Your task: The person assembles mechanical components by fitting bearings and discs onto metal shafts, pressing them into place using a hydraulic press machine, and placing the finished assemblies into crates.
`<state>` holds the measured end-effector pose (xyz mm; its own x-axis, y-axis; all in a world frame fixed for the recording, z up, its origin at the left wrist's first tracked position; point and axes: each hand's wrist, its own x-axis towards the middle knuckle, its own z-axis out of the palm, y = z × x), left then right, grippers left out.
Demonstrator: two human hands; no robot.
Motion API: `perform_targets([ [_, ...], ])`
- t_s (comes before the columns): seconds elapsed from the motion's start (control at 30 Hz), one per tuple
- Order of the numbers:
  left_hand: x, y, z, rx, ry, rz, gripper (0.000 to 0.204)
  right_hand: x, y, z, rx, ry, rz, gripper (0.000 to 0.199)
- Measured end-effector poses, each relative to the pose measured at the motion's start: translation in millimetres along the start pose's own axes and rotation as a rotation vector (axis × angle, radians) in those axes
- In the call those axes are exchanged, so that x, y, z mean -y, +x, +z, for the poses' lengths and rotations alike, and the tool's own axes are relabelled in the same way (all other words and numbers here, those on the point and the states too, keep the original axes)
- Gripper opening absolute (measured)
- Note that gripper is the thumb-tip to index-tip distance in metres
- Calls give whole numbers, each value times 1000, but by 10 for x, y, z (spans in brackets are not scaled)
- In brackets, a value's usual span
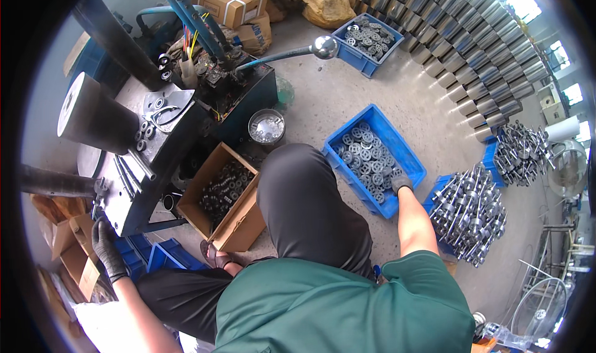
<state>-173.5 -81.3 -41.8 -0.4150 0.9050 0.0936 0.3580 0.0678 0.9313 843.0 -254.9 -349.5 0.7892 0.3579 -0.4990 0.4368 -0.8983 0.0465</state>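
My right hand (402, 183), in a dark grey glove, reaches into the near right corner of a blue plastic bin (406, 148). Its curled fingers are at the edge of a pile of round metal discs with holes (366, 157); whether they grip a disc is hidden. At the far left, my left hand (107, 248), gloved too, is raised beside the machine's light metal tabletop (122, 219). Its fingers are pressed together, and a slim metal part (99, 194) shows at their tips. I cannot make out whether they hold it.
A cardboard box (239, 226) of small dark metal parts stands by my leg. Beyond it are a metal bowl (267, 127) and a ball-ended lever (324, 47). Shaft assemblies (470, 213) are heaped at right. Another disc bin (371, 61) and stacked metal cylinders (462, 49) stand farther back.
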Motion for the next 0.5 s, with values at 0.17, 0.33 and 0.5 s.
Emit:
perform_targets([
  [0.17,-286,-299,-68,-94,-10,-20,25,360,-331,87,66,63,-191,59],
  [0.33,-40,-140,-106,-24,-7,-84,21,321,-385,-60,11,74,-115,62],
  [0.5,-98,-227,10,-48,50,-96,20,371,-557,-167,42,89,-157,63],
])
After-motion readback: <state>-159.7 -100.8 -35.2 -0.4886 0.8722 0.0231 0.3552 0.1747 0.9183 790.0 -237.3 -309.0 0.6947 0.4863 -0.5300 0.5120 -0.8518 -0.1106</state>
